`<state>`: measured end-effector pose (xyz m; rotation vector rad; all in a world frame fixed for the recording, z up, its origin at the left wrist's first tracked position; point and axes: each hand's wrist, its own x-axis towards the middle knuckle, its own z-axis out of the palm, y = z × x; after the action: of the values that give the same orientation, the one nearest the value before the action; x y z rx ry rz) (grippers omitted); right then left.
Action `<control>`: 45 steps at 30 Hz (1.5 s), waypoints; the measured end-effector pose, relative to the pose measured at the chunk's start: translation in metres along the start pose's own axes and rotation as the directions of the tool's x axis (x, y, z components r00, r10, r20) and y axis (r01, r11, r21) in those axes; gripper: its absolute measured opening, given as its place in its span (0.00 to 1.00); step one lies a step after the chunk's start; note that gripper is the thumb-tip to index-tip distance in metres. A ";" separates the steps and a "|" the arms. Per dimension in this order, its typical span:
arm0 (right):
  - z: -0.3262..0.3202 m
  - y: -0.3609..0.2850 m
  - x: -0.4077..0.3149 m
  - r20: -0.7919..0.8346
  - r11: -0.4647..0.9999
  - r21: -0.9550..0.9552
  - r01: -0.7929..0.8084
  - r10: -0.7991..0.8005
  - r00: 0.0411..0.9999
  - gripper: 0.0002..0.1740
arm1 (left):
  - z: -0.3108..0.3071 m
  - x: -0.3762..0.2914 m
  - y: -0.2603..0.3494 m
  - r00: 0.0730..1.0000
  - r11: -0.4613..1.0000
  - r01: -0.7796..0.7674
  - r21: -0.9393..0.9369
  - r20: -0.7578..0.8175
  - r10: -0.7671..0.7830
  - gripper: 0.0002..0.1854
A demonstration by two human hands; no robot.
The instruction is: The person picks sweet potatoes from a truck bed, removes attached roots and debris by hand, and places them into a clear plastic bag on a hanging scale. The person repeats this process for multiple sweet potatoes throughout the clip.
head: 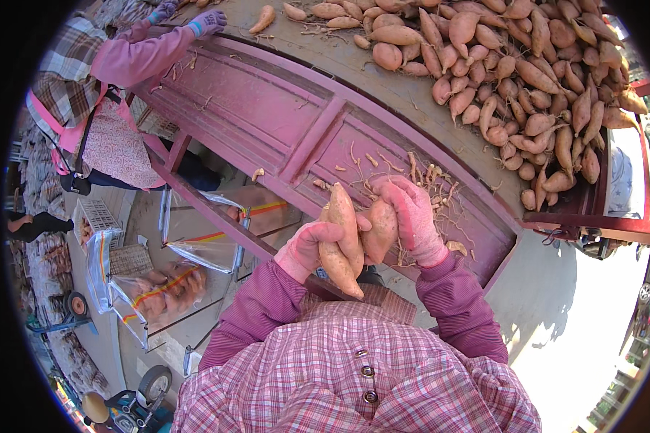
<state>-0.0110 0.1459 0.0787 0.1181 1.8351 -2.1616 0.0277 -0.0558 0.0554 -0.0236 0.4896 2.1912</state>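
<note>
My left hand [313, 244], in a pink glove, grips sweet potatoes [344, 216] held close together in front of my chest. At least two show in it, one crossing over the other. In the same kind of glove, my right hand [407, 216] is closed around another sweet potato [380, 231], right beside those in the left. Beneath both hands lies a reddish-pink metal side panel [303, 130] of a truck bed. Root trimmings [430, 181] and broken bits are scattered on it near my right hand.
A large heap of sweet potatoes [541, 97] covers the truck bed [411, 103] beyond the panel. At left, a co-worker's gloved hand [208, 23] reaches over the bed. Clear plastic bags [168, 289] in frames, a plastic crate [98, 216] and a wheeled cart [154, 385] stand at lower left.
</note>
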 end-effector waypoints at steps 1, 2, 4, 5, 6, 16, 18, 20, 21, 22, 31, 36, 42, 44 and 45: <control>0.007 -0.005 -0.001 0.131 0.975 -0.160 0.153 -0.132 0.982 0.13 | 0.003 -0.010 -0.002 1.000 1.000 -0.004 -0.022 0.027 0.005 0.29; 0.013 -0.013 -0.003 0.279 0.903 -0.289 0.319 -0.239 0.930 0.17 | 0.008 -0.021 -0.002 0.998 0.999 -0.008 -0.044 0.055 0.010 0.29; 0.020 -0.015 -0.003 0.406 0.966 -0.180 0.185 -0.098 0.908 0.22 | 0.019 -0.037 -0.004 0.995 0.997 -0.037 -0.064 0.086 0.042 0.30; 0.027 -0.018 -0.005 0.412 0.960 -0.217 0.176 -0.073 0.908 0.22 | 0.023 -0.043 -0.002 0.993 0.996 -0.065 -0.061 0.090 0.070 0.30; 0.036 -0.024 -0.006 0.425 0.953 -0.251 0.171 -0.050 0.904 0.22 | 0.026 -0.051 -0.002 0.990 0.993 -0.102 -0.055 0.088 0.106 0.29; 0.134 -0.002 -0.004 0.324 0.967 -0.180 0.179 -0.114 0.939 0.10 | -0.015 -0.115 -0.039 0.883 0.856 -0.455 -0.247 0.004 0.470 0.28; 0.162 0.011 -0.009 0.354 0.936 -0.215 0.277 -0.190 0.916 0.09 | -0.019 -0.141 -0.046 0.861 0.824 -0.506 -0.255 -0.084 0.502 0.27; 0.185 0.018 -0.020 0.400 0.944 -0.160 0.287 -0.204 0.894 0.10 | -0.023 -0.176 -0.056 0.798 0.790 -0.596 -0.147 -0.219 0.561 0.27; 0.194 0.025 -0.023 0.421 0.949 -0.127 0.287 -0.210 0.882 0.10 | -0.026 -0.203 -0.064 0.729 0.755 -0.654 -0.041 -0.303 0.614 0.27; 0.194 0.031 -0.021 0.449 0.941 -0.183 0.284 -0.177 0.876 0.10 | -0.029 -0.231 -0.072 0.655 0.723 -0.687 0.066 -0.373 0.657 0.27; 0.138 0.073 -0.003 0.372 0.936 -0.349 0.038 0.101 0.923 0.15 | -0.048 -0.521 -0.272 -0.248 0.504 -0.680 0.533 -0.814 0.526 0.29; 0.126 0.081 -0.018 0.316 0.884 -0.466 -0.030 0.199 0.928 0.16 | -0.095 -0.542 -0.355 -0.494 0.751 -0.538 0.381 -0.865 0.085 0.33; 0.124 0.071 -0.027 0.300 0.891 -0.451 -0.045 0.199 0.933 0.16 | -0.124 -0.522 -0.326 -0.808 0.926 -0.377 0.025 -0.497 -0.316 0.46; 0.119 0.069 -0.028 0.294 0.901 -0.432 -0.046 0.189 0.937 0.16 | -0.135 -0.541 -0.347 -0.848 0.948 -0.298 -0.112 -0.425 -0.317 0.46; 0.115 0.069 -0.029 0.284 0.906 -0.421 -0.045 0.179 0.942 0.16 | -0.142 -0.545 -0.353 -0.867 0.951 -0.253 -0.179 -0.394 -0.305 0.46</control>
<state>0.0512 0.0295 0.0408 -0.2002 1.9808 -1.5637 0.6163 -0.3262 -0.0924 -2.9911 1.0735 0.5851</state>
